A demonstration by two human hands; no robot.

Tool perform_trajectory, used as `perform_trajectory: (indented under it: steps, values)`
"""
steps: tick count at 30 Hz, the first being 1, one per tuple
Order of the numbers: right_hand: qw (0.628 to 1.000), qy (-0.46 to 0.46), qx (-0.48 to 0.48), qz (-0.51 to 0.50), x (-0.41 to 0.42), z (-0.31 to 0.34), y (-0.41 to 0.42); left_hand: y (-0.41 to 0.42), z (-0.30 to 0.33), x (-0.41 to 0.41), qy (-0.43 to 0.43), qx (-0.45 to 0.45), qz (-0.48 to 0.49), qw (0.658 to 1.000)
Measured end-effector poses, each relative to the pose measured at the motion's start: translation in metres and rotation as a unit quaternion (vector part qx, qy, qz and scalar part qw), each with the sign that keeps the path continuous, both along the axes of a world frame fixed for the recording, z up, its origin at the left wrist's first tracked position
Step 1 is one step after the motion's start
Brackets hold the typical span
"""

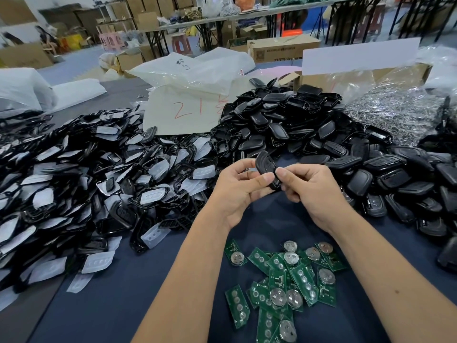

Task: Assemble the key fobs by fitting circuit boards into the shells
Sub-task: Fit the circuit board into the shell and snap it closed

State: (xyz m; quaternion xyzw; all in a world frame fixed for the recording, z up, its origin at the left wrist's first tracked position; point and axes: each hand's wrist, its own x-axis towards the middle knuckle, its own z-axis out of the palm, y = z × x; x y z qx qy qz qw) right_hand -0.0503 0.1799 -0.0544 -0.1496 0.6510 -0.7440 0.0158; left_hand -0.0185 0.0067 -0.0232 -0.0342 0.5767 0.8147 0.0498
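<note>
Left hand (pixel 237 191) and right hand (pixel 311 191) both pinching one black key fob shell (pixel 265 167), green circuit boards (pixel 284 280) piled below on blue table (pixel 111 305)

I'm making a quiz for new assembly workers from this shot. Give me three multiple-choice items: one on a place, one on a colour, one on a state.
1. Where do the loose circuit boards lie?
A. On the blue cloth between the forearms
B. In the cardboard box
C. On the black shell pile

2. What colour are the boards?
A. Red
B. Green
C. White

3. What are the hands doing?
A. Both rest flat
B. Only the left holds something
C. Both hold one black fob shell

Answers: 1 A, they sit on the cloth near the camera. 2 B, green with silver discs. 3 C, the left hand and right hand share the grip.
</note>
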Motion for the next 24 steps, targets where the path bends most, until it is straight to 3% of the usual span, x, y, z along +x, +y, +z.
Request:
perform_trajectory:
  steps: [10,17,24]
  values:
    - [0.999,-0.022,-0.04,0.013,0.003,0.003,0.002,0.004,-0.001,0.001,0.026,-0.001,-0.011,1.0]
    - [0.997,0.038,0.041,-0.046,0.003,-0.001,-0.001,-0.001,-0.005,-0.002,0.02,-0.009,0.015,1.0]
    - [1.0,0.013,0.018,-0.001,0.004,0.001,0.0,-0.001,-0.002,-0.003,-0.004,0.021,0.036,0.999]
